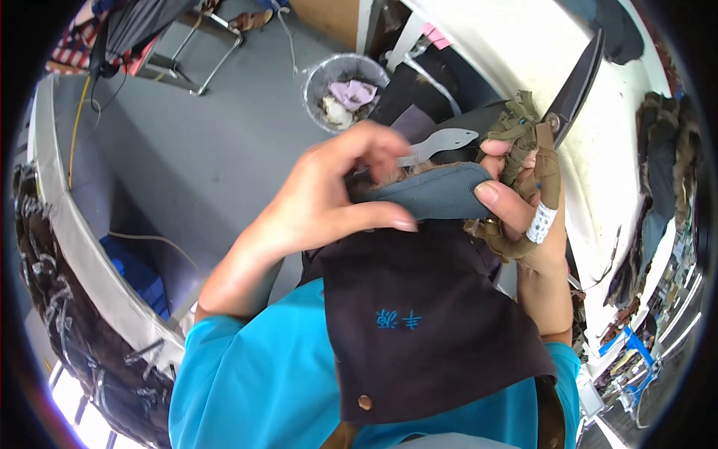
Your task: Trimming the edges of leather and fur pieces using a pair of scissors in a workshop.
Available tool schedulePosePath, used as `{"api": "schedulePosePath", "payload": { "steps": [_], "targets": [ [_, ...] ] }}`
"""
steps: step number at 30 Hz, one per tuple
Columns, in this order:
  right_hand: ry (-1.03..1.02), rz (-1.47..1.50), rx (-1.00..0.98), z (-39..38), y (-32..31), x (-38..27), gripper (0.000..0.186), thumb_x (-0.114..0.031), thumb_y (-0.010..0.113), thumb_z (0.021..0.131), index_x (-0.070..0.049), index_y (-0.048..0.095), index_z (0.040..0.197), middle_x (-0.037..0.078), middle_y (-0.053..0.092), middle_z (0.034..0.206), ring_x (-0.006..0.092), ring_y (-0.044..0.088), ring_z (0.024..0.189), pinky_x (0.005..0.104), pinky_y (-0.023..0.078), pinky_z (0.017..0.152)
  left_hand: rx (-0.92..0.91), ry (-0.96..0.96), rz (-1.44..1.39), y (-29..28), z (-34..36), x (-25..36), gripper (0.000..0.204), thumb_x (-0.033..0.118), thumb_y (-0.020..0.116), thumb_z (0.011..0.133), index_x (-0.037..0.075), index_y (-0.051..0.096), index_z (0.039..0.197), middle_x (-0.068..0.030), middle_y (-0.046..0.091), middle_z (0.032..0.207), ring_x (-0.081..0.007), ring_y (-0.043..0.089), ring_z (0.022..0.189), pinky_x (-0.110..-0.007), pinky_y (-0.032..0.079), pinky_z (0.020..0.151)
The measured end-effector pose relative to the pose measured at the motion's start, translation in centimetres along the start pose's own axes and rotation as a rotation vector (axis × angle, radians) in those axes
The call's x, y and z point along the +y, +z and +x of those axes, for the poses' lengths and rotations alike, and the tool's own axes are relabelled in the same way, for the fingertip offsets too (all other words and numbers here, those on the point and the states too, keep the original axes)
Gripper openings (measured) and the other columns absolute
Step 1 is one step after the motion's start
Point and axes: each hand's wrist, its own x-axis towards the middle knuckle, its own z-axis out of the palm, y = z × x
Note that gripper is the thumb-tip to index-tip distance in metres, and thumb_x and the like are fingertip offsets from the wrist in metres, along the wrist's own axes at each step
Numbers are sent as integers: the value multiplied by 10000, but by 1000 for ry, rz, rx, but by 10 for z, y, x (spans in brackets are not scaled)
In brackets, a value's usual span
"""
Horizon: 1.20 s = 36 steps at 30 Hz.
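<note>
A blue-grey fabric piece (434, 196) with brown fur along its upper edge stretches between my hands in front of my chest. My left hand (321, 187) curls round its left end, thumb in front and fingers bent behind. At the right end, the thumb and fingers of my right hand (512, 202) pinch the fabric. Large black scissors (577, 90) also hang on my right hand, with cloth-wrapped handles and blades pointing up and away. Just behind the fabric shows a flat light-grey shape (449, 141) with small holes; what it is I cannot tell.
Beyond my hands stands a bin (308, 97) with scraps in it. A white worktop (609, 150) runs along the right, with dark fur pieces (658, 165) at its far side. More fur (60, 299) hangs over a pale rail at left. A dark apron (441, 367) covers my front.
</note>
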Motion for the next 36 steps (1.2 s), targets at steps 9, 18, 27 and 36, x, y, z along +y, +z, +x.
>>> {"api": "schedulePosePath", "payload": {
  "steps": [9,18,27,36],
  "targets": [
    [-109,197,236,-24,-15,-11,452,-18,710,708,34,491,1101,57,525,907,121,524,827,239,431,735,174,-280,-483,4,-53,-49,545,320,791,678,46,571,1094,-87,576,1051,-202,522,1051,-337,393,938],
    [-285,343,396,-56,-33,-22,423,31,680,696,2,500,1077,72,530,916,145,550,834,266,470,762,182,-94,-942,49,-40,-39,371,226,717,779,43,576,1068,-144,515,1168,-287,513,1100,-446,413,945],
    [-432,461,422,-93,-43,-37,419,21,679,677,4,502,1056,84,560,891,167,569,836,288,468,784,294,324,-507,5,-9,14,318,256,625,856,43,546,1078,-144,616,1036,-270,594,956,-447,452,878],
    [-370,422,417,-110,-57,-24,402,-3,684,697,8,496,1052,73,546,905,141,555,857,269,457,763,261,234,-180,3,15,66,268,157,623,849,-18,517,1022,-127,610,905,-213,613,816,-363,501,782]
  ]
}}
